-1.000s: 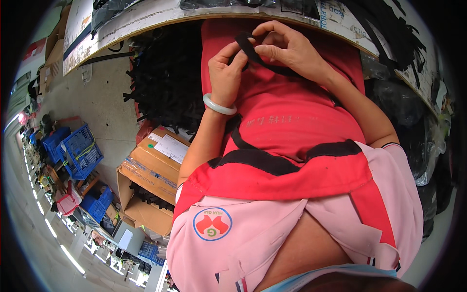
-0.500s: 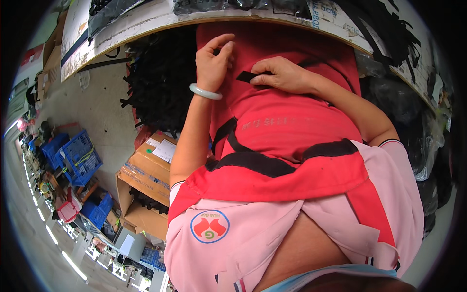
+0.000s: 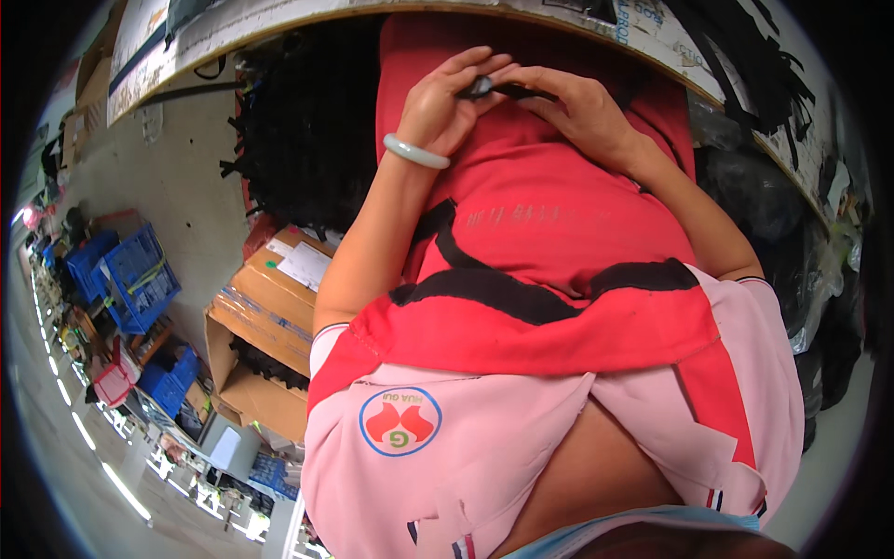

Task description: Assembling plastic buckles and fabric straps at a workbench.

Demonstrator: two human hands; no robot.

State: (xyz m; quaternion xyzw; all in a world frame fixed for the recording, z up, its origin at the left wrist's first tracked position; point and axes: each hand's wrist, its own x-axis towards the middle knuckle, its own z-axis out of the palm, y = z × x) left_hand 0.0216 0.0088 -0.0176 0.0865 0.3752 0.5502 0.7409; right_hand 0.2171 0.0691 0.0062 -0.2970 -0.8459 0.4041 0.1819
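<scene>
A narrow black fabric strap (image 3: pixel 529 91) is located over the far part of the red fabric apron (image 3: pixel 559 172). It is pinched between the thumb and forefinger of the right hand (image 3: pixel 585 110). The left hand (image 3: pixel 443 107), previously held apart, has been brought beside the right fingertips. Its fingers are partly extended around a small dark piece (image 3: pixel 477 88); whether this is gripped cannot be told.
</scene>
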